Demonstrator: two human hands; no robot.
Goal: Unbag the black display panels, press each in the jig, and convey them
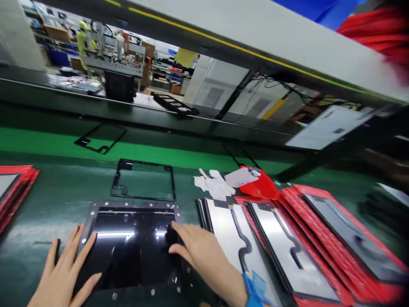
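Observation:
A glossy black screen panel [131,251] lies in a dark metal fixture [96,211] on the green work surface in front of me. My left hand [65,273] rests flat with spread fingers on the panel's left edge. My right hand [204,256] presses its fingertips on the panel's right edge; a blue band shows at the wrist. A thin black frame [143,181] lies just behind the fixture, and another black frame [100,138] lies farther back on the green belt.
Silver panels with black flex cables [236,243] lie overlapped to the right, several in red trays [322,238]. White peeled tabs [215,185] sit behind them. More red trays [15,187] are stacked at the left edge. A raised shelf and machinery stand behind.

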